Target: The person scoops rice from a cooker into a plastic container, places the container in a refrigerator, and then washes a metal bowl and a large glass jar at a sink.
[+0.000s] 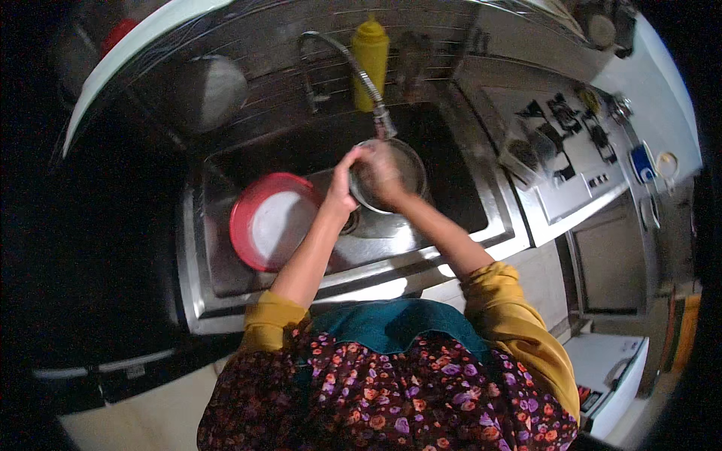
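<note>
Over the steel sink, my left hand grips the near-left rim of a round metal bowl. My right hand reaches into the bowl and is blurred by motion. Whether its fingers hold anything cannot be made out. The spout of a flexible metal faucet ends just above the bowl's far rim. To the left, inside the sink, sits a red basin with a white inner bottom; my left forearm passes over its right side.
A yellow squeeze bottle stands behind the faucet. Right of the sink is a gas stove with dark pan supports, and a clear container stands at its near-left corner. A pale rounded object is at the back left. The far left is dark.
</note>
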`<state>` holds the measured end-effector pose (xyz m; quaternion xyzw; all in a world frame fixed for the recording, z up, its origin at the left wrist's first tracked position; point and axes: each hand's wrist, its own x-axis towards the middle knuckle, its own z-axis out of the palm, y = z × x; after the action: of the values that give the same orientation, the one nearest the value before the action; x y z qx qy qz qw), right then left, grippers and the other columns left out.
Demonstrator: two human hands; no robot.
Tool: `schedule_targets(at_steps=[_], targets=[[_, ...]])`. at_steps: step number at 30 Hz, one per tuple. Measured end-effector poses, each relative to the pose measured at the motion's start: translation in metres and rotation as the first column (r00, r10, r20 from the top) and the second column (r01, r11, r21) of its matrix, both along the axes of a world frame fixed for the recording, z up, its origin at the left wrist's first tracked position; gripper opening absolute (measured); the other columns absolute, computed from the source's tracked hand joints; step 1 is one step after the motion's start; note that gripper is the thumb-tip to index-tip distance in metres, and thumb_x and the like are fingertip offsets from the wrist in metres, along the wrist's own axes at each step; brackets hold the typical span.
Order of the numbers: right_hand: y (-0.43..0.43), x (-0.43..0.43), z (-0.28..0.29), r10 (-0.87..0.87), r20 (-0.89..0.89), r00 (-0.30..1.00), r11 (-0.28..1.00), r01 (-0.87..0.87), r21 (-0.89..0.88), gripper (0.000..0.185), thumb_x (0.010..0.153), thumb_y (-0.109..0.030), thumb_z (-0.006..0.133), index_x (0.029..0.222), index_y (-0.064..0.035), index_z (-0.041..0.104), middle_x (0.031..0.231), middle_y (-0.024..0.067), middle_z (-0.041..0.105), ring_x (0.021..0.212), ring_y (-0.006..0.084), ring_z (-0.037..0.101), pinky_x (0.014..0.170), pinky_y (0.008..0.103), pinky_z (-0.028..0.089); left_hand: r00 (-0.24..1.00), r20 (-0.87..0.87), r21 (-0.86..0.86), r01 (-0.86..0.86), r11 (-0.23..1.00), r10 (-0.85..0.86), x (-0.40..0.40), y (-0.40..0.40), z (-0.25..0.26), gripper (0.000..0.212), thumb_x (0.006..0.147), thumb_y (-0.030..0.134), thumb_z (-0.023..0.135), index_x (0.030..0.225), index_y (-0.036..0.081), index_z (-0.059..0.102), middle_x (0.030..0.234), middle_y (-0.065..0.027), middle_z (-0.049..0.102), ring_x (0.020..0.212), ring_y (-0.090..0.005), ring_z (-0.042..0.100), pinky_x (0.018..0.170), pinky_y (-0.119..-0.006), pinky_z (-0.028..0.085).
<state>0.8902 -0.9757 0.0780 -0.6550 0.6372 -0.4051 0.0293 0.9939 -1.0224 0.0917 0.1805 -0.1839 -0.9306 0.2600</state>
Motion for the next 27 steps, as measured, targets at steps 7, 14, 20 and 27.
schedule_targets(at_steps=[7, 14, 20, 27], targets=[[0.056, -0.047, 0.038, 0.271, 0.193, 0.943, 0.911, -0.316, 0.264, 0.015, 0.065, -0.005, 0.057, 0.079, -0.0050, 0.062, 0.081, 0.0107, 0.059, 0.079, 0.0232, 0.054, 0.072, 0.0345, 0.043, 0.972, 0.189, -0.004, -0.141, 0.990, 0.139, 0.025, -0.030, -0.033, 0.034, 0.072, 0.032, 0.055, 0.095, 0.006, 0.055, 0.093, -0.0097, 0.058, 0.085, -0.0247, 0.057, 0.079, -0.039, 0.045], [0.138, -0.286, 0.051, -0.236, -0.804, 0.546, 0.757, 0.622, 0.200, 0.015, 0.070, -0.014, 0.054, 0.082, -0.0119, 0.063, 0.087, 0.0119, 0.058, 0.084, 0.0259, 0.054, 0.078, 0.0366, 0.039, 0.992, 0.092, 0.057, -0.094, 0.994, 0.088, 0.015, -0.050, -0.033, 0.034, 0.071, 0.031, 0.057, 0.096, 0.008, 0.055, 0.096, -0.0099, 0.057, 0.090, -0.0260, 0.054, 0.083, -0.044, 0.042], [0.077, -0.195, 0.008, -0.167, 0.046, 0.985, 0.810, 0.111, 0.576, 0.037, 0.080, -0.034, 0.050, 0.112, -0.0162, 0.050, 0.128, 0.0172, 0.033, 0.116, 0.0325, 0.034, 0.096, 0.0421, 0.028, 0.994, 0.088, 0.094, 0.049, 0.994, -0.058, -0.023, -0.025, -0.049, 0.031, 0.077, 0.028, 0.049, 0.099, 0.006, 0.053, 0.096, -0.0100, 0.058, 0.087, -0.0258, 0.056, 0.080, -0.042, 0.044], [0.044, -0.119, -0.080, 0.074, 0.511, 0.856, 0.988, -0.132, 0.077, 0.032, 0.080, -0.014, 0.046, 0.109, -0.0003, 0.048, 0.106, 0.0124, 0.052, 0.092, 0.0221, 0.052, 0.075, 0.0353, 0.045, 0.522, -0.007, -0.999, -0.040, 0.017, 0.853, -0.065, -0.158, -0.049, 0.050, 0.082, 0.029, 0.051, 0.120, 0.000, 0.035, 0.118, -0.0168, 0.043, 0.107, -0.0287, 0.043, 0.091, -0.040, 0.032]])
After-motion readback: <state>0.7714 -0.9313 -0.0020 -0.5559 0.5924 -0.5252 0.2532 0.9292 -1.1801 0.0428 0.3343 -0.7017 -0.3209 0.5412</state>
